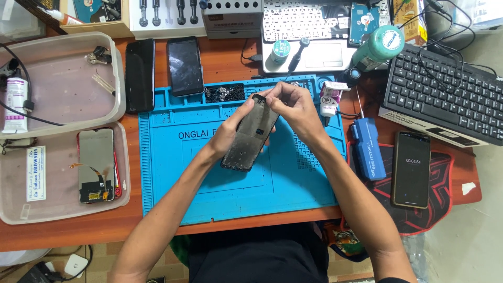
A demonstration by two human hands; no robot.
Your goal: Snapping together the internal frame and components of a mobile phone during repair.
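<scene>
An opened dark phone body [249,140] is held tilted above the blue repair mat [293,183]. My left hand [230,131] grips the phone along its left edge. My right hand [293,105] pinches at the phone's top end, fingers closed on a small part too small to make out. A compartment of small loose parts [224,94] sits in the mat just behind the hands.
Two dark phones [140,73] [185,65] lie at the mat's back left. Plastic trays [118,78] on the left hold a display panel [96,165] and a bottle. To the right lie a blue tool [367,149], a phone with a lit screen [411,167], and a keyboard [445,94].
</scene>
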